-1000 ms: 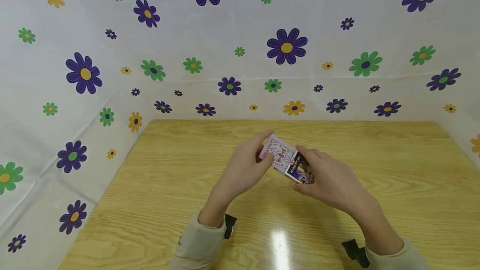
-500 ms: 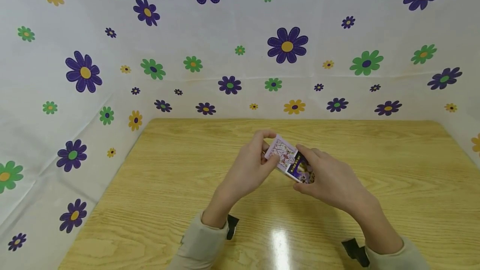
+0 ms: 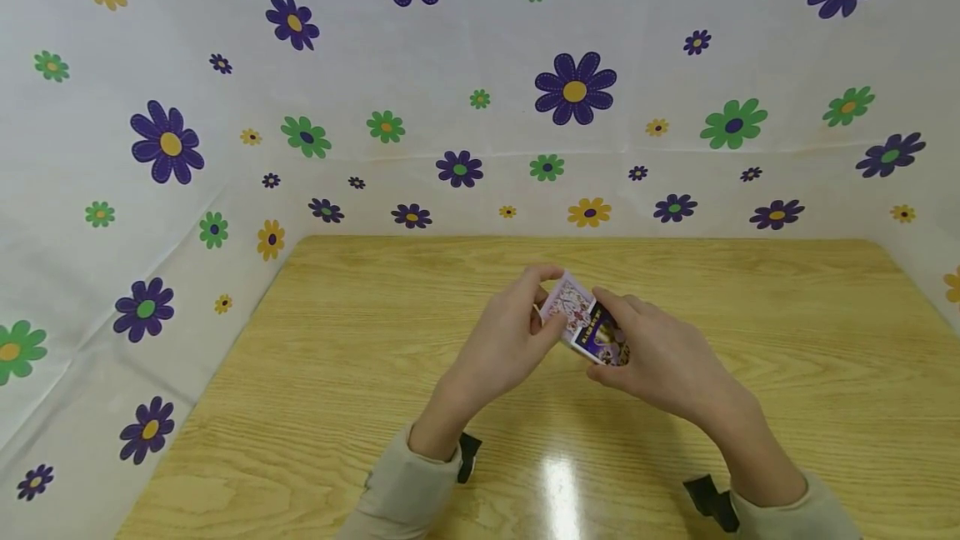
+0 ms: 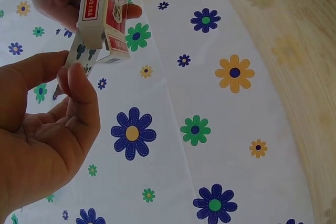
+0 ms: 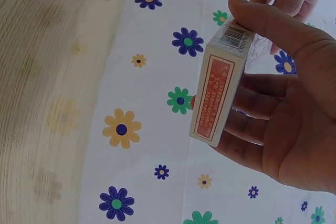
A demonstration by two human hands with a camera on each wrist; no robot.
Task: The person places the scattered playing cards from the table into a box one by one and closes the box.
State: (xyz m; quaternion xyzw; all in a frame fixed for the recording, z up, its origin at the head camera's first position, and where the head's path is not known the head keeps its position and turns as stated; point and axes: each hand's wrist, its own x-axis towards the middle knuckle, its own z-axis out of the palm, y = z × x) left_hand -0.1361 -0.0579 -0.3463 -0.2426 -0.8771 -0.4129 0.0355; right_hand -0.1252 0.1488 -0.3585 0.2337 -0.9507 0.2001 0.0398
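The right hand [image 3: 660,361] is gripping a card box [image 3: 596,333]; the left hand [image 3: 502,340] is pinching its flap [image 4: 79,56].

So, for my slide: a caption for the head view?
Right hand holds a card box while left hand pinches its flap.

Your head camera looks forward and down from above the wooden table [image 3: 315,373], taking in both hands and the flowered sheet [image 3: 450,65] hung behind and to the sides. Your left wrist camera sits close under the left hand [image 4: 42,145], facing up past the palm toward the card box [image 4: 102,17]. Your right wrist camera sits just as near the right hand [image 5: 283,114], facing along the palm at the card box [image 5: 218,95]. All three views share the box, and each wrist view catches the other hand's fingers.
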